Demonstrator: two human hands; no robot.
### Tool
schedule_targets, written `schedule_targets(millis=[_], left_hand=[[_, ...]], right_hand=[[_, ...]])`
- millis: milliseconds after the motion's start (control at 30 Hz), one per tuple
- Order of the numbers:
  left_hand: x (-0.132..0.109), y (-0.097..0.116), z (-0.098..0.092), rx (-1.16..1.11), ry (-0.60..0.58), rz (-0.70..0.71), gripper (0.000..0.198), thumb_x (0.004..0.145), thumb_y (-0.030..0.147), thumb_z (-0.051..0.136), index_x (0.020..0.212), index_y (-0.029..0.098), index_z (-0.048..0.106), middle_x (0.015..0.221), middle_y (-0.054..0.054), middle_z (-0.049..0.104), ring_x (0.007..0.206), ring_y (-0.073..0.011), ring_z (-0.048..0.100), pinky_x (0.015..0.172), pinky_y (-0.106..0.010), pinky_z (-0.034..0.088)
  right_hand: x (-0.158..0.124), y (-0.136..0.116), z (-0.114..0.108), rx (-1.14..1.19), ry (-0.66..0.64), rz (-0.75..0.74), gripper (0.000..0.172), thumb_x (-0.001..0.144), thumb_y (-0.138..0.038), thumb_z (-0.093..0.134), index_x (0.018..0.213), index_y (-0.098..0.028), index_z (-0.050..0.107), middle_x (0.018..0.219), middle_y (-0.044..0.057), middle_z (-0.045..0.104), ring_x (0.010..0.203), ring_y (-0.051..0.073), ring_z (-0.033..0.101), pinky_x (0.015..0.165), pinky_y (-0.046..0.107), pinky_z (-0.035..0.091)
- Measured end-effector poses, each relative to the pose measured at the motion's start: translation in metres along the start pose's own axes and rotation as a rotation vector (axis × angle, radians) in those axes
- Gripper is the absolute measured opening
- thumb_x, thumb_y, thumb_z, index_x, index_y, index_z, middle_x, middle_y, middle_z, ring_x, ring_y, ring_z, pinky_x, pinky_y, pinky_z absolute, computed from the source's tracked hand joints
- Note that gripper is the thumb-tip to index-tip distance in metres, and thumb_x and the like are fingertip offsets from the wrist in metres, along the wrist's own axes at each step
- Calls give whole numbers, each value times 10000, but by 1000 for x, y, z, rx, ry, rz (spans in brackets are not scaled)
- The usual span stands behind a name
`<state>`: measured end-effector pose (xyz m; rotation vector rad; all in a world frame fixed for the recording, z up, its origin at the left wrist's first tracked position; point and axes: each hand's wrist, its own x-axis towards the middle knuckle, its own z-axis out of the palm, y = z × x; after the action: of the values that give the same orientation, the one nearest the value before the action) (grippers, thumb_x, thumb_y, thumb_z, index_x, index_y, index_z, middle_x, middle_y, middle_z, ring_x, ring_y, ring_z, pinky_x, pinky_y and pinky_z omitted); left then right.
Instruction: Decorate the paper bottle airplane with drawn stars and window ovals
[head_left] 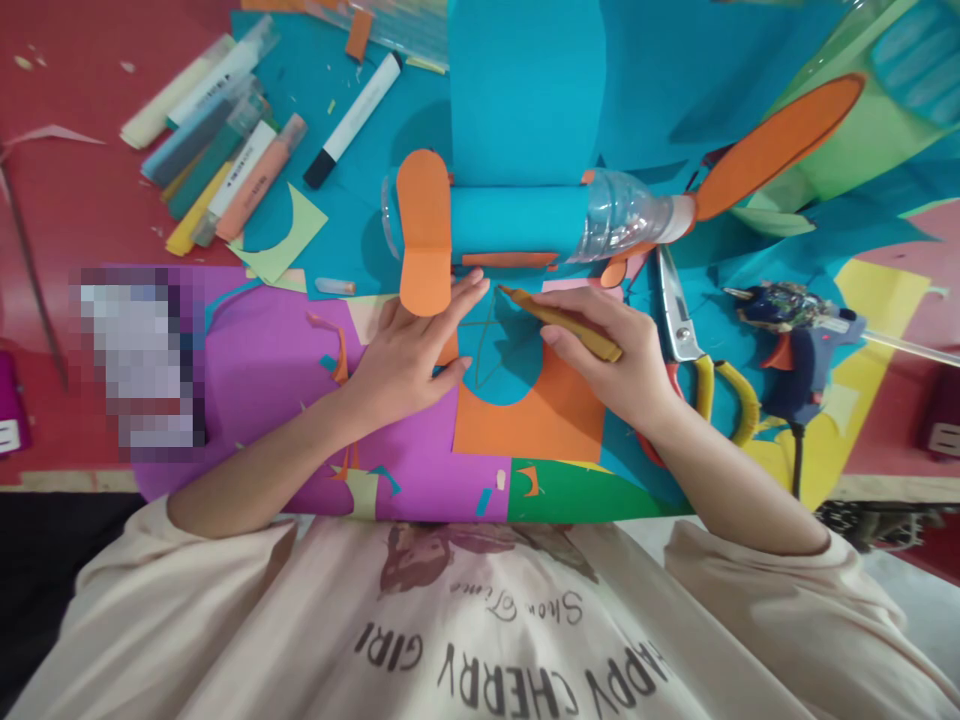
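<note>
Red table (pixel 56 215), seen from my head view, layered with coloured paper: a blue sheet (pixel 529 90) toward 12 o'clock, a purple sheet (pixel 262 365) at 9, a green sheet (pixel 574 492) at 5. A pale surface, too blurred to name, shows past the table edge at 4 o'clock. At centre, blue paper framed by the curved edge of an orange sheet (pixel 525 430) bears a thin, angular drawn line (pixel 486 350). Just right of it, the fingers of my right hand (pixel 611 345) grip a slim ochre marker (pixel 581 325), tip toward 10 o'clock; I cannot tell whether the tip touches. My left hand (pixel 409 350) lies with its fingers apart beside the line. Near 12 o'clock, a clear plastic bottle (pixel 626 215) lies sideways, its middle wrapped in blue paper that hides the interior, its white cap (pixel 681 216) toward 2 o'clock.
</note>
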<state>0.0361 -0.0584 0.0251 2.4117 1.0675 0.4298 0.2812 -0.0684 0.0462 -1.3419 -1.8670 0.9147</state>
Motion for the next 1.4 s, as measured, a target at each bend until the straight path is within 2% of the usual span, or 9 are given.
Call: schedule_targets(millis=[267, 467, 833, 1400], left_hand=[[0, -2, 1, -75, -7, 4, 744, 947, 200, 510, 1580, 300, 134, 1611, -89, 347, 1487, -290, 341, 1202, -479, 293], [0, -2, 0, -71, -23, -14, 735, 947, 217, 508, 1581, 295, 144, 1609, -97, 350, 1483, -288, 351, 1198, -495, 297], [1, -2, -1, -81, -31, -15, 717, 948, 222, 506, 1576, 284, 164, 1610, -95, 348, 1485, -288, 346, 1197, -500, 300], [0, -3, 1, -74, -54, -38, 719, 946, 245, 503, 1577, 290, 162, 1623, -83, 323, 1491, -284, 335, 1204, -486, 280]], right_hand=[[1, 5, 4, 31, 24, -27, 233, 907, -277, 620, 1107, -217, 722, 1086, 60, 773, 1006, 218, 726, 879, 363, 604], [2, 3, 2, 26, -13, 6, 229, 909, -267, 610, 1100, -221, 727, 1097, 69, 770, 1004, 230, 727, 880, 378, 605], [1, 0, -3, 26, -18, -32, 188, 895, -221, 600, 1007, -179, 744, 986, 70, 785, 872, 195, 741, 760, 309, 602], [-2, -3, -9, 15, -5, -15, 161, 844, -227, 572, 788, -213, 723, 772, 30, 766, 656, 170, 696, 570, 295, 543]])
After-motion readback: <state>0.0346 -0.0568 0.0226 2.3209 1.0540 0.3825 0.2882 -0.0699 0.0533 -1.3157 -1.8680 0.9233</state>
